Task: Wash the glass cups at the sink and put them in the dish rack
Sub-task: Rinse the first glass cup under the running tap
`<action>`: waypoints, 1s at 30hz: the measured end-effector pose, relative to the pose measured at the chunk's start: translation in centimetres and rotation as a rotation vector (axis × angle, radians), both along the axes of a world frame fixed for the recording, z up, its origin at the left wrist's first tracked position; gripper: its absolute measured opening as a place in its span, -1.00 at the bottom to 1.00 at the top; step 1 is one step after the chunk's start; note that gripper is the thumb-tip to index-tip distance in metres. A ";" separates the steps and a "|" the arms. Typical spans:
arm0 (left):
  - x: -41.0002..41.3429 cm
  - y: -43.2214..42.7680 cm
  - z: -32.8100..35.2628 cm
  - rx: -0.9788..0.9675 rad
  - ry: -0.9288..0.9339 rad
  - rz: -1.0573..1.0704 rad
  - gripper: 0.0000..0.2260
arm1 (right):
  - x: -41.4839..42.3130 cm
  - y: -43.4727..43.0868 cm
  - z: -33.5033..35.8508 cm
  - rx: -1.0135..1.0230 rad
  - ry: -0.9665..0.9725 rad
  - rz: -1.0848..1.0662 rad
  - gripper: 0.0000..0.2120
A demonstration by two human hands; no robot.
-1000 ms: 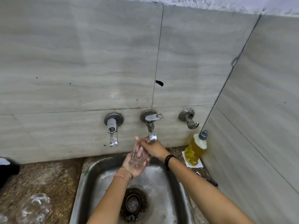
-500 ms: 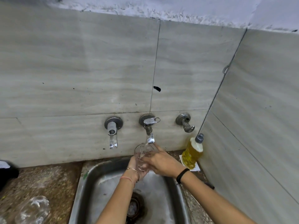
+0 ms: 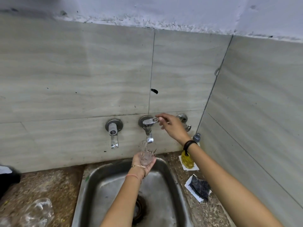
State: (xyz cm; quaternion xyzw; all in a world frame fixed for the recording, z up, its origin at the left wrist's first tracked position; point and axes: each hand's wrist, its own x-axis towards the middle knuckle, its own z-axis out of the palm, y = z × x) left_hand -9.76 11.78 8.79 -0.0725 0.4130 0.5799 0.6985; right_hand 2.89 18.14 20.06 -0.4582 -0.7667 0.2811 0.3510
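Two forearms reach up from the bottom edge over a steel sink (image 3: 91,185), whose dark drain (image 3: 139,208) lies between them. Nearest of all, at lower left on the speckled counter (image 3: 49,185), sits a second clear glass (image 3: 37,210); it is blurred at the frame's corner and may be lying on its side. Right of the sink, a dark scrub pad (image 3: 200,187) rests on a white square. Farther in, above the back of the basin, the left hand (image 3: 143,166) is turned palm up with its fingers curled round the base of the glass cup (image 3: 146,151), holding it roughly upright with the mouth directly under the spout of the middle tap (image 3: 148,131); a thin stream of water runs from spout into cup. This wrist wears thin bracelets. Beside the back right corner of the sink stands a bottle of yellow soap (image 3: 187,158), partly hidden behind the right wrist with its black wristband (image 3: 188,144). At the wall, the right hand (image 3: 172,125) pinches the outer end of the tap lever (image 3: 151,120) between thumb and forefinger, the other fingers loosely bent below. A left tap (image 3: 114,130) and a right tap (image 3: 184,120) flank the middle one, all mounted on the grey tiled wall (image 3: 82,71).
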 end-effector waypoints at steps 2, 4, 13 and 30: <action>0.1 -0.2 0.6 -0.012 0.002 0.027 -0.61 | -1.2 0.2 0.7 0.005 -0.099 0.000 -0.75; -0.1 -0.6 1.1 -0.020 -0.013 0.041 -0.60 | -1.9 -0.1 1.2 0.031 -0.160 -0.029 -0.77; -1.4 -2.2 0.6 0.024 -0.059 0.027 -0.57 | -4.2 -4.0 0.1 0.128 -0.294 -0.213 -0.79; -5.0 -7.7 4.6 0.165 0.767 -0.350 -0.59 | -3.0 -8.8 -11.8 -1.162 0.379 -0.043 -0.79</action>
